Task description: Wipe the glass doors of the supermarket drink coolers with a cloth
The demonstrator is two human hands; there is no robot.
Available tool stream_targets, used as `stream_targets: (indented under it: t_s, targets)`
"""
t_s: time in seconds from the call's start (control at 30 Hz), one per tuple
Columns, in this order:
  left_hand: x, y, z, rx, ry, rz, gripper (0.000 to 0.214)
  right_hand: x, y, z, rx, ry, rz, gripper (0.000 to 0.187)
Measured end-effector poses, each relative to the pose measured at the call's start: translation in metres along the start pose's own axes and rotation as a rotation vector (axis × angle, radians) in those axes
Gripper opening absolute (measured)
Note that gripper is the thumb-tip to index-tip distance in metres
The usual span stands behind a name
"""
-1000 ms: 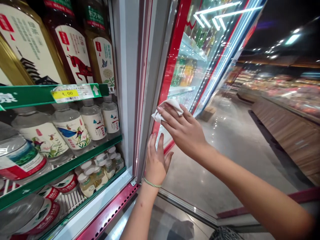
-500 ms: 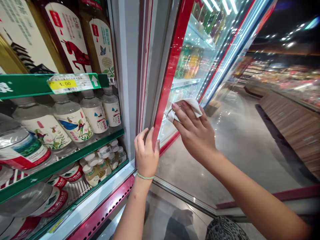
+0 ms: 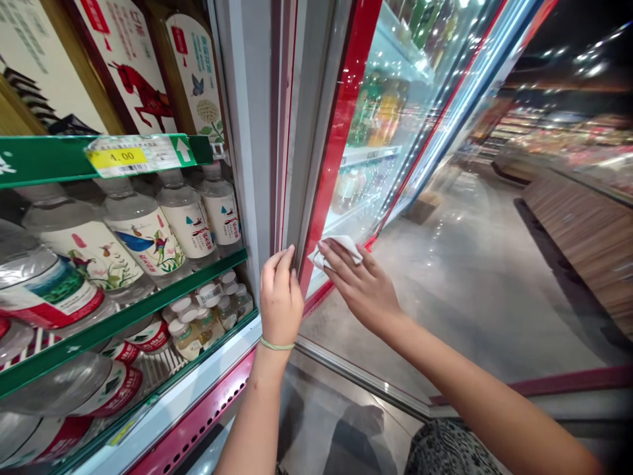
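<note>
My right hand (image 3: 363, 280) presses a folded white cloth (image 3: 341, 254) against the glass door (image 3: 366, 330) of a drinks cooler, low beside its red vertical strip (image 3: 329, 171). The fingers lie over the cloth and hold it. My left hand (image 3: 281, 297), with a pale green band on the wrist, is up at the grey door frame (image 3: 301, 165) on the hinge side. Its fingers are loosely bent and point upward, with the thumb a little apart; nothing is seen in them. Whether the fingertips touch the frame is unclear.
Bottled drinks (image 3: 148, 237) fill the cooler shelves on the left, behind a green price rail (image 3: 49, 158). A metal rail (image 3: 356, 379) runs along the door's bottom. Through the glass are a shiny floor and a wood-panelled display counter (image 3: 588, 244).
My right hand and the cloth have slid down and left across the glass, towards the red strip. My left hand has shifted slightly left, its fingers drawn closer together. The view has shifted a little.
</note>
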State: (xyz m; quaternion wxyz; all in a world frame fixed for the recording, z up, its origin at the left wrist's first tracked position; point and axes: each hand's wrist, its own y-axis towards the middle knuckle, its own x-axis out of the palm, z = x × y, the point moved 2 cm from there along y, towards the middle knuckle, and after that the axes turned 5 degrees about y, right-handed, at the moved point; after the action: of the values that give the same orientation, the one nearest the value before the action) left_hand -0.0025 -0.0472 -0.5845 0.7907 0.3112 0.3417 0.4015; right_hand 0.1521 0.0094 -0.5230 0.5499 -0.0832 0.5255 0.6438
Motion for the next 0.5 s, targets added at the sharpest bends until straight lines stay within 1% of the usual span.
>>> stream_targets:
  t_s: [0.1,0.13,0.17,0.27,0.3,0.33,0.4,0.43,0.47,0.5]
  targets:
    - [-0.002,-0.001,0.004,0.027,0.012,0.005,0.044,-0.007,-0.007,0.003,0.098,-0.127,0.099,0.041]
    - [-0.003,-0.001,0.006,0.040,0.008,0.008,0.044,-0.009,-0.009,0.004,0.110,-0.157,0.110,0.039]
    - [-0.003,-0.001,0.009,0.052,-0.003,0.005,0.044,-0.010,-0.012,0.004,0.090,-0.168,0.103,0.037]
    - [-0.003,-0.002,0.017,0.077,-0.037,-0.030,0.044,-0.013,-0.024,0.006,-0.036,-0.147,0.013,0.036]
    - [-0.003,-0.002,0.019,0.081,-0.040,-0.040,0.043,-0.016,-0.029,0.008,-0.026,-0.160,0.018,0.036]
    - [-0.003,-0.002,0.020,0.085,-0.040,-0.046,0.042,-0.019,-0.034,0.011,0.025,-0.187,0.048,0.036]
    - [-0.002,-0.002,0.023,0.091,-0.043,-0.053,0.041,-0.026,-0.043,0.017,0.174,-0.240,0.125,0.039]
    - [-0.001,-0.002,0.024,0.095,-0.049,-0.057,0.041,-0.029,-0.047,0.020,0.214,-0.246,0.143,0.039]
    - [0.000,-0.003,0.025,0.100,-0.058,-0.065,0.041,-0.030,-0.051,0.021,0.205,-0.237,0.135,0.038]
    - [0.001,-0.003,0.026,0.108,-0.066,-0.076,0.041,-0.030,-0.055,0.021,0.163,-0.221,0.104,0.037]
